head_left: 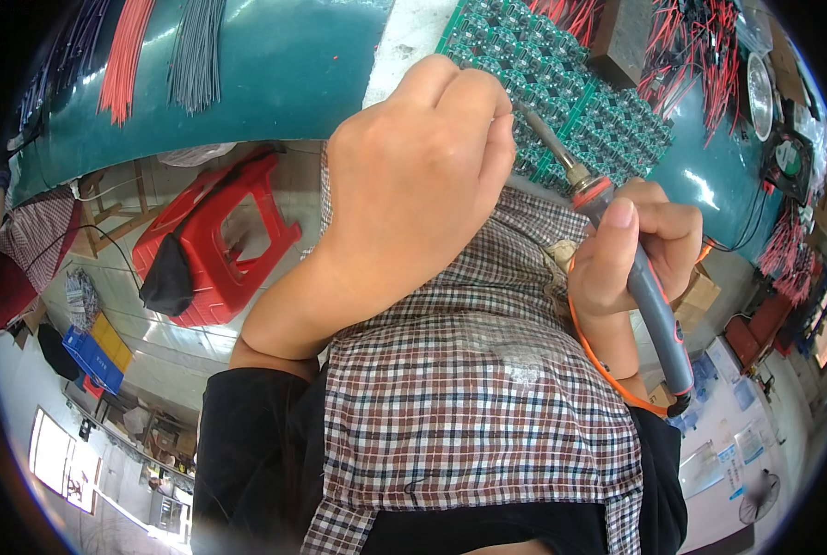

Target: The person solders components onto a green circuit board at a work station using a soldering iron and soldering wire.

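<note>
My right hand [643, 242] grips a soldering iron [649, 305] with a grey and red handle. Its metal tip points up and left, close to the fingertips of my left hand [422, 162]. Those fingers are pinched together over the near left part of a panel of green circuit boards [561, 83]. Whatever sits between them is too small or hidden to name. An orange cord [607, 375] runs from the bottom of the iron's handle and loops back past my right wrist.
Bundles of red wires [122, 65] and grey wires [196, 55] hang over the left of the green table [284, 74]. A dark block [622, 42] rests by the panel, with more red wires [691, 55] beyond. A small fan [788, 159] stands at right. Below left is a red stool [219, 240].
</note>
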{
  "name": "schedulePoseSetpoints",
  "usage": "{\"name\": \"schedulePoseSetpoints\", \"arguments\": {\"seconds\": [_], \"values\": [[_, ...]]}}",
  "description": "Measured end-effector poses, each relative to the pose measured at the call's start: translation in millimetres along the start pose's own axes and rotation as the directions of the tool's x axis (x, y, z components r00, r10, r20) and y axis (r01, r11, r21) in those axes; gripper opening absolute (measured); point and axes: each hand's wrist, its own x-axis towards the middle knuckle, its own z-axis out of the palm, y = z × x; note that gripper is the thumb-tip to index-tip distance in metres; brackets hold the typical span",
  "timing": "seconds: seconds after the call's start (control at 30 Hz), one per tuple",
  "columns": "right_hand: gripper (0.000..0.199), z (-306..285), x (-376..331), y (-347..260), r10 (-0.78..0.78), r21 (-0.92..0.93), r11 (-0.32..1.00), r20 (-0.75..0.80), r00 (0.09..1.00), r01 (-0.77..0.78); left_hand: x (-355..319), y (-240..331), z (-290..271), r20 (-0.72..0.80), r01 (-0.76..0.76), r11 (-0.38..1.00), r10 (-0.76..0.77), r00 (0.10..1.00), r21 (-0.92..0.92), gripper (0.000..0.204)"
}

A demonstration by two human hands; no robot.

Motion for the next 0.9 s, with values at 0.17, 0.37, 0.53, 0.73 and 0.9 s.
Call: {"name": "schedulePoseSetpoints", "arguments": {"seconds": [0.17,0.37,0.53,0.73,0.9], "values": [[0.019,2.7,1.5,-1.3,0.03,0.003,1.0,0.022,0.999,-0.03,-2.1,-5.9,3.3,-0.014,-0.002,1.0,0.001,1.0,-0.027,0.011],[0.02,-5.6,-2.4,1.7,-0.047,-0.016,0.999,-0.007,0.999,0.047,-1.8,-0.8,-3.0,0.007,-0.01,0.999,0.01,1.0,-0.032,0.01],[0.019,-11.8,-6.0,2.7,-0.033,-0.019,0.999,0.004,0.999,0.033,-5.3,-1.1,1.6,0.002,-0.022,0.999,0.022,1.0,-0.035,0.01],[0.024,-20.3,-9.0,11.0,-0.056,0.016,0.998,0.08,0.995,0.055,-3.8,3.7,3.0,0.029,0.005,1.0,-0.005,1.0,-0.009,0.011],[0.024,-18.1,-9.1,14.1,-0.059,0.018,0.998,0.07,0.996,0.058,-4.4,3.4,4.3,0.02,-0.006,1.0,0.006,1.0,0.005,0.011]]}}
